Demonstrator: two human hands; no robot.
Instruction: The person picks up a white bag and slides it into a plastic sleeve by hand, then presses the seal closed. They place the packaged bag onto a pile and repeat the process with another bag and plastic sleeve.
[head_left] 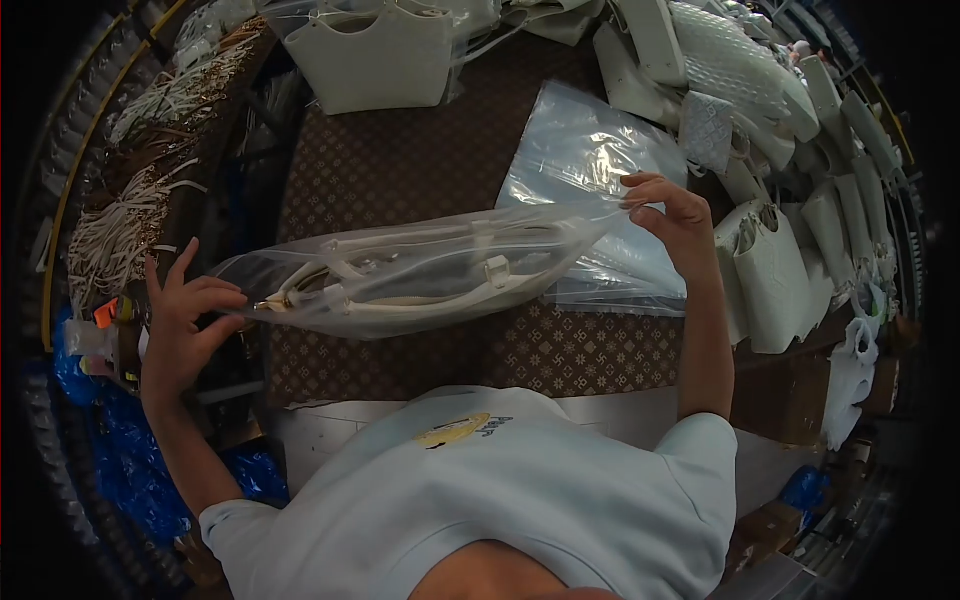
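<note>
A clear plastic bag (600, 212) is stretched out in front of my chest, above the table. Inside it sits a white handbag (440, 313), seen from above, with its straps and a small buckle showing through the plastic. My left hand (188, 330) pinches the bag's left corner between thumb and index finger, the other fingers raised. At the opposite corner, my right hand (675, 222) pinches the plastic with thumb and fingertips. Below and behind the bag's right end lies a stack of flat clear plastic bags (590, 140).
A brown patterned cloth covers the table (400, 170). At the far edge stands a white handbag in plastic (375, 65). Several white handbags (775, 275) crowd the right side. Bundles of straps (125, 235) hang at the left, above blue plastic (135, 460).
</note>
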